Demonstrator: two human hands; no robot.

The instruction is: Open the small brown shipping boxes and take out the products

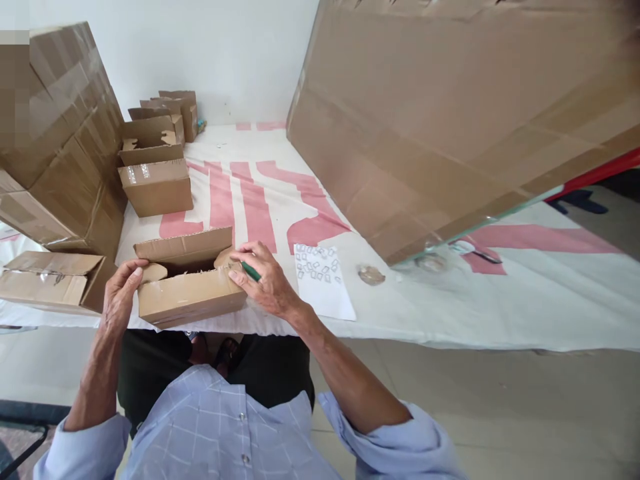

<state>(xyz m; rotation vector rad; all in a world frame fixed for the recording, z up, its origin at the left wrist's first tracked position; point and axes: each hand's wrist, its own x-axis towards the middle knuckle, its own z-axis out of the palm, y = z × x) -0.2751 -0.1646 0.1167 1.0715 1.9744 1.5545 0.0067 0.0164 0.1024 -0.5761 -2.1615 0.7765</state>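
Note:
A small open cardboard box sits at the near edge of the table, its back flap standing up. My left hand grips the box's left end and side flap. On the right end flap rests my right hand, with a green pen held between its fingers. Inside, the box looks dark; its contents are hidden.
A white sheet with several small stickers lies right of the box, a clear tape roll beyond it. Small boxes line the left; a flat one lies near left. Large cartons stand left and right.

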